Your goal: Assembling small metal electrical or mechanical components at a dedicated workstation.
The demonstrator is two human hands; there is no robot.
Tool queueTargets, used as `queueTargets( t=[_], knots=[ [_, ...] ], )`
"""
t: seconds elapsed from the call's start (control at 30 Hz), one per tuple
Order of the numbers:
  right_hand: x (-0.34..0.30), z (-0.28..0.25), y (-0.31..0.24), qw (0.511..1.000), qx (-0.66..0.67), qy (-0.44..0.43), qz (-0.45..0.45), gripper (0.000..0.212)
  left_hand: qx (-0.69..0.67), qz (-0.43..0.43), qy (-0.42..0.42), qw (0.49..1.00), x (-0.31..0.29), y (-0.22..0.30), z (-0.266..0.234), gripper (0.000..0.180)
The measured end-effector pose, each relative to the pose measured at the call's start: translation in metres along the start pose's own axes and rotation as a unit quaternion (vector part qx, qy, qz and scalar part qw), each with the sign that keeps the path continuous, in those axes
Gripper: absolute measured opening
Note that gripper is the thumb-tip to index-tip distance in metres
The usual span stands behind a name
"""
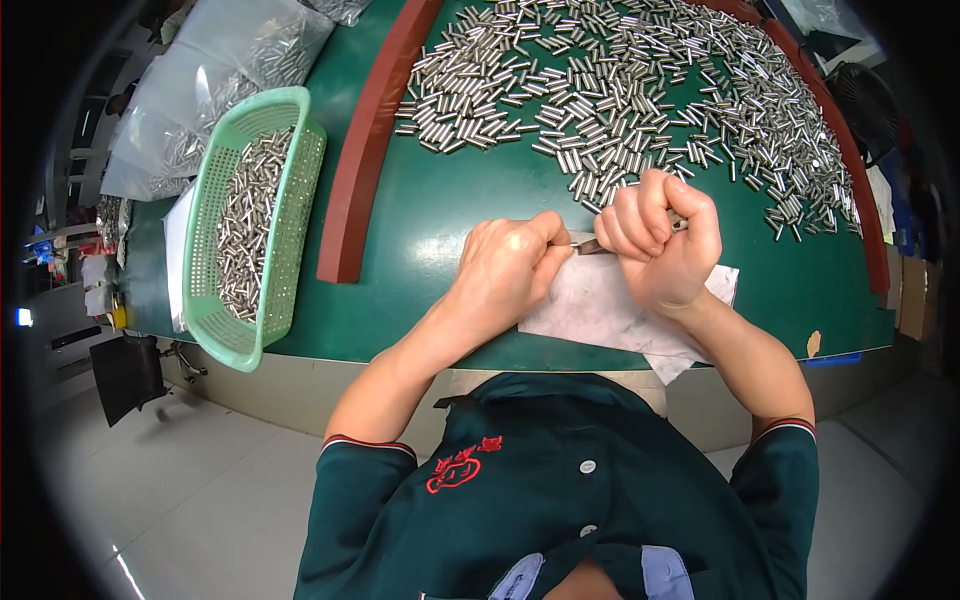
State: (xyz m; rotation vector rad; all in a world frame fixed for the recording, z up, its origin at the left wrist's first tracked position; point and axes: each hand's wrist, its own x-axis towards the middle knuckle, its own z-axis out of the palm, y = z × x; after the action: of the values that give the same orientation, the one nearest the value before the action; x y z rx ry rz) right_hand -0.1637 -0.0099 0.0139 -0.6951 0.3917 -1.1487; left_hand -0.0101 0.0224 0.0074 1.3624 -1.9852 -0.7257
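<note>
Head view: both hands' fingers clamp one metal pin, left hand and right hand at opposite ends.

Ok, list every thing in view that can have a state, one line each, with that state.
left hand: closed, fingers pinching one end of a thin metal piece
right hand: fisted around the other end
thin metal piece: held between both hands above the paper
white paper: flat on the mat, overhanging the table edge
green basket: partly filled with metal pins
loose metal pins: scattered over the green mat
plastic bags: lying beside the basket, holding pins
</note>
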Motion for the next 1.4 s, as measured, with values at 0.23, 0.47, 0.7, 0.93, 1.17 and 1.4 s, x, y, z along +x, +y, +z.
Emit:
queueTargets(
  t=[0.23,0.47,0.7,0.93,1.17,1.4],
  knots=[
    [0.002,-0.005,-0.001,0.999,0.012,-0.031,0.013,0.036,0.001,-0.001,-0.001,1.0,0.001,0.001,-0.001,0.008],
    [-0.003,-0.004,0.002,0.999,-0.006,-0.029,-0.012,0.036,-0.004,0.005,-0.008,1.0,0.0,0.001,0.001,0.008],
    [-0.01,0.004,0.011,0.998,-0.059,-0.01,-0.033,0.033,0.009,-0.002,-0.023,1.0,-0.001,0.003,0.001,0.008],
    [-0.001,0.005,0.006,0.994,-0.101,-0.022,-0.046,0.036,0.023,0.02,0.003,1.0,0.003,0.004,0.0,0.008],
    [0.011,0.012,-0.003,0.982,-0.161,-0.091,0.029,0.035,-0.456,-0.179,-0.029,0.871,0.008,-0.007,-0.035,0.012],
    [-0.01,0.001,0.004,0.978,-0.149,-0.145,-0.011,0.036,-0.664,-0.161,-0.114,0.721,0.042,-0.023,-0.03,0.013]
  ],
)
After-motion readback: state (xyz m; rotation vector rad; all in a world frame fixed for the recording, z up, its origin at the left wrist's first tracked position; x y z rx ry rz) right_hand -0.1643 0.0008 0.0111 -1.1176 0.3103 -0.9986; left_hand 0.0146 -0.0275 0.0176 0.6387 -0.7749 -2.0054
